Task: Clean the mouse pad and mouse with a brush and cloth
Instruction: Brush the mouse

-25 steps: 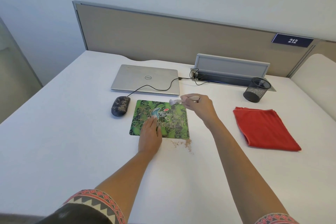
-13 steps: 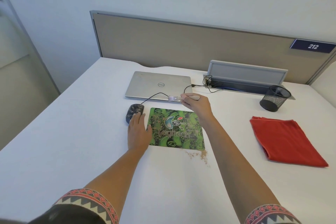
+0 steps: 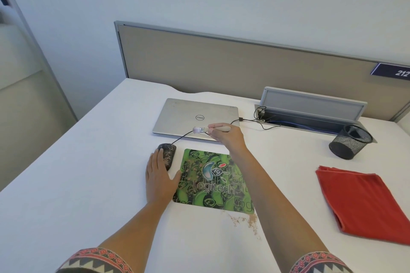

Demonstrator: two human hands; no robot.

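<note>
Moved: left grip (image 3: 160, 178), off the mouse pad (image 3: 213, 182) it was pressing a second ago, sideways to the mouse (image 3: 169, 155).

- Left grip: flat, fingers straight, holding nothing. Fingertips lie on the near left part of the mouse, and the thumb reaches toward the pad's left edge.
- Right grip (image 3: 224, 137): pinches the brush (image 3: 200, 129) by its handle. Since the earlier frame it has lifted past the pad's far edge. The bristles point left, above the near edge of the shut laptop (image 3: 197, 115).
- Mouse: on the surface (image 3: 88, 173) just left of the pad's far corner. Its cable (image 3: 184, 136) runs back toward the laptop.
- Mouse pad: flat, uncovered, with nobody holding it. Brown crumbs (image 3: 246, 220) lie on the surface off its near right corner.
- Cloth (image 3: 363, 204): red, folded, well apart to the right and untouched.

Reading: brushing of the pad looks finished. The mouse is probably next, with the left grip steadying it for the brush. Wiping with the cloth is not yet begun.
</note>
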